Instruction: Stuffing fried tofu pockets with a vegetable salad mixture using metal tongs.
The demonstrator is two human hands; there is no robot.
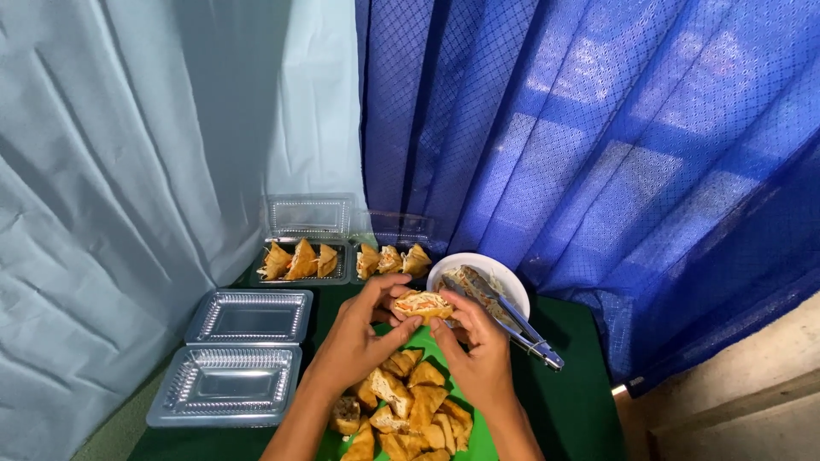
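Observation:
My left hand (360,335) and my right hand (479,346) together hold one fried tofu piece (423,304), split open and stuffed with shredded vegetables, above the green table. Thumbs and fingertips of both hands pinch its edges. Just below lies a pile of several plain fried tofu pieces (408,410) on a green sheet. Right behind the hands stands a white bowl (506,277) of shredded vegetable filling with metal tongs (512,320) resting in it, handles pointing to the right.
Two open clear plastic boxes hold stuffed tofu: one at the back left (301,260), one beside it (392,259). Two clear plastic box parts (249,316) (226,386) lie at the left. Pale curtain left, blue curtain right. The table edge (598,401) drops off at right.

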